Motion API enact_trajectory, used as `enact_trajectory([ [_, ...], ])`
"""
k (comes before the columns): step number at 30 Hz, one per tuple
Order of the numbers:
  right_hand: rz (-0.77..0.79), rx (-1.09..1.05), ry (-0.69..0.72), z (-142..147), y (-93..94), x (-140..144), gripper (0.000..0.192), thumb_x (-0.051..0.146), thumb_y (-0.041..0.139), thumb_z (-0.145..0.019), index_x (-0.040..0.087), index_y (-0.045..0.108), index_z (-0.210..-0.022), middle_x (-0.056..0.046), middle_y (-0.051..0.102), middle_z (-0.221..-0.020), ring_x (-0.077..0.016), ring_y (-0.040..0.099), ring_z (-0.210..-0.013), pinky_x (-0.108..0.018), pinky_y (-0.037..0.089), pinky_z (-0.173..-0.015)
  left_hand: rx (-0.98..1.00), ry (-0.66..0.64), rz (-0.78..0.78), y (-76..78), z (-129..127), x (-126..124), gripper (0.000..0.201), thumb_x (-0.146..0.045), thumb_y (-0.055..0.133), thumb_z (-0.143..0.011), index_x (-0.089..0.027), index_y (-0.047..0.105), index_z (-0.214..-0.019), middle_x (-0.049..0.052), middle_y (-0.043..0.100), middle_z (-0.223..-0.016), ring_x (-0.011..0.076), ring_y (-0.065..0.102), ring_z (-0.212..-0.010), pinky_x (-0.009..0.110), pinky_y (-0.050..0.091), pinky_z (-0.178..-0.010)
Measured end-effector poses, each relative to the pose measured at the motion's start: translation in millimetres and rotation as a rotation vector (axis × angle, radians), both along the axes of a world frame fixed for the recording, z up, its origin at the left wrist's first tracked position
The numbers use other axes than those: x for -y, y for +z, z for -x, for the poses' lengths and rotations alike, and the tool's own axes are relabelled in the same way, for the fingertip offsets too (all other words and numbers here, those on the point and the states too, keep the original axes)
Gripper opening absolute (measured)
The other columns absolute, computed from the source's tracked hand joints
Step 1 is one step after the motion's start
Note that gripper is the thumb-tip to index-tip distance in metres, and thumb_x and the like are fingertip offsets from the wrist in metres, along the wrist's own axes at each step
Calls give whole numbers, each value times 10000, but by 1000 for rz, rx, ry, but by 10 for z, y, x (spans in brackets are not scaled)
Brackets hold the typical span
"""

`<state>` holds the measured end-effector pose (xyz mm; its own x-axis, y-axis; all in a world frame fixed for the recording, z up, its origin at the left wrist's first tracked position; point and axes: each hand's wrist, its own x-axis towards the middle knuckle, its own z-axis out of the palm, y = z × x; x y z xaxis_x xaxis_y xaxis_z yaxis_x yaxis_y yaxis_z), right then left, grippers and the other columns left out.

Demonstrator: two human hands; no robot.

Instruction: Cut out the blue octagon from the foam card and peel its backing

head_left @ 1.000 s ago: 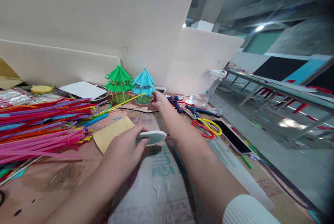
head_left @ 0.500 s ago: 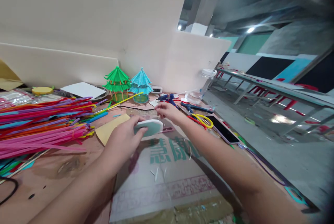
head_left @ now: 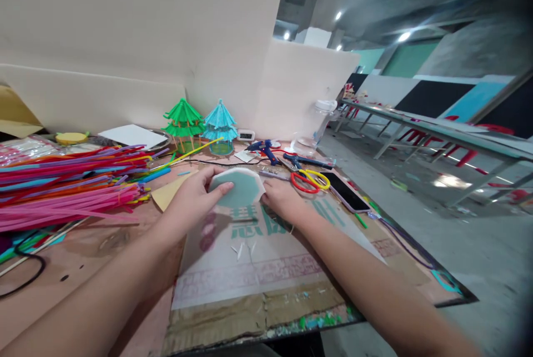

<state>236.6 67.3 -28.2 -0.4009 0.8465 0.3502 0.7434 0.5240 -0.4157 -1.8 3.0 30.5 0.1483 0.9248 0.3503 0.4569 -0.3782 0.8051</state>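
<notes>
Both hands pinch a pale green foam piece (head_left: 237, 189) just above the cardboard: left hand (head_left: 189, 201) on its left edge, right hand (head_left: 281, 201) on its right. It looks light, soft and easily dented, so the edges seem the best hold.

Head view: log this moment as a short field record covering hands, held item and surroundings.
left hand: grips the left edge of the foam piece
right hand: grips its right edge
foam piece: pale teal face, white rim, many-sided, tilted toward the camera above the work mat
left of hands: pile of coloured straws
behind: green pagoda model and blue pagoda model, side by side by the white boards
right of hands: scissors, phone, blue glue gun
</notes>
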Motion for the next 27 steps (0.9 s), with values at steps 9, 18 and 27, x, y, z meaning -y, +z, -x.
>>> enact_trajectory([
  [9, -184, -201, -73, -167, 524, 276, 311, 371, 454, -951, 177, 618, -1131, -69, 690, -920, -196, 619, -783, -295, 464, -685, 42, -10, 48, -67, -13, 0, 266, -390, 618, -820, -181, 624, -985, 0, 658, -808, 153, 588, -665, 242, 447, -561],
  [18, -377, -23, 74, -61, 522, 431, 379, 395, 363, -1003, 202, 606, -1222, -127, 650, -1194, -268, 583, -1133, -418, 467, -938, -11, 14, 19, -85, -38, 8, 238, -354, 600, -820, -194, 628, -994, 14, 669, -843, 182, 605, -730, 270, 459, -615],
  [27, -335, -56, 117, -31, 455, 387, 315, 354, 412, -993, 206, 612, -1185, -112, 658, -1071, -251, 598, -1025, -395, 477, -868, -1, -18, 26, -179, -45, -27, 239, -354, 592, -827, -188, 621, -997, 11, 676, -887, 181, 602, -746, 268, 431, -628],
])
